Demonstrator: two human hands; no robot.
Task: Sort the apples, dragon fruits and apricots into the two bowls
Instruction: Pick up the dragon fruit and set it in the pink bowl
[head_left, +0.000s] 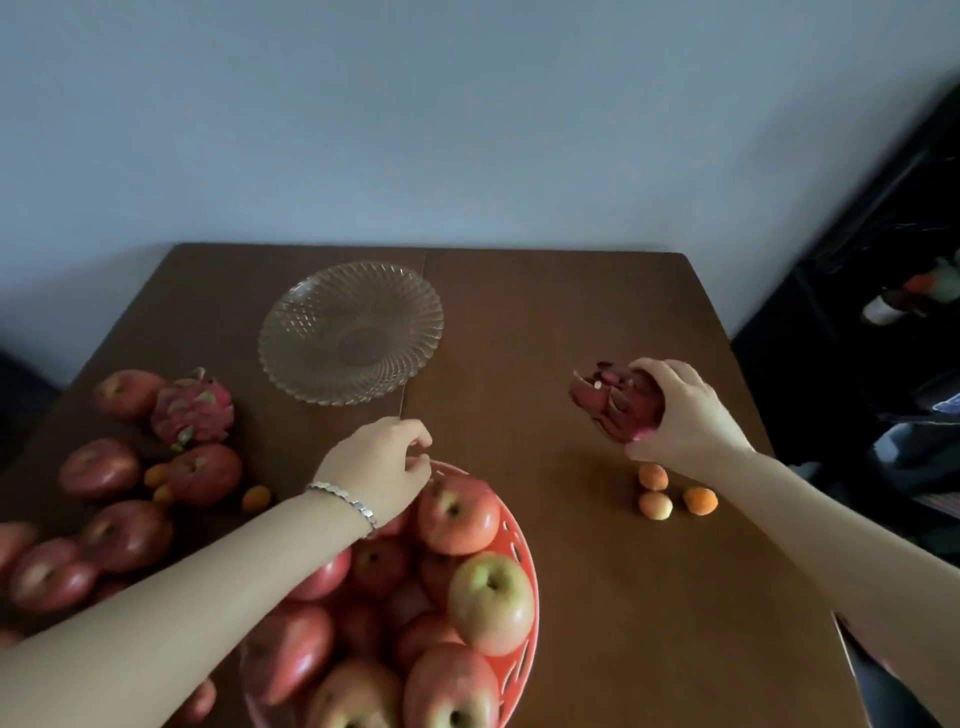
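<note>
From the head camera, the right hand (680, 410) held a dragon fruit (615, 402) just above the right side of the table (571, 322), fingers curled over its top and thumb underneath, the leafy scales poking out to the left; that wrap-around hold suited a bulky, uneven fruit that would have slipped from a fingertip pinch. The left hand (382, 467), with a bracelet (345, 501) at the wrist, reached across to the far rim of the red bowl (519, 545), its fingers curled with their tips close together; whether they pinched the rim or merely hovered at it could not be told, though steadying the bowl seemed the likely reason. That bowl was heaped with apples (457, 514), so the carried fruit probably belonged in the empty glass bowl (350, 332), which stood further back near the middle. On the way there lay open tabletop, and only the left hand came near that line. Just below the right hand sat three apricots (655, 505), close together on the wood. At the left edge, loose apples (101, 467) lay crowded around a second dragon fruit (192, 408), with a few more small apricots (257, 498) tucked among them, where bigger fruit could hinder picking them out
</note>
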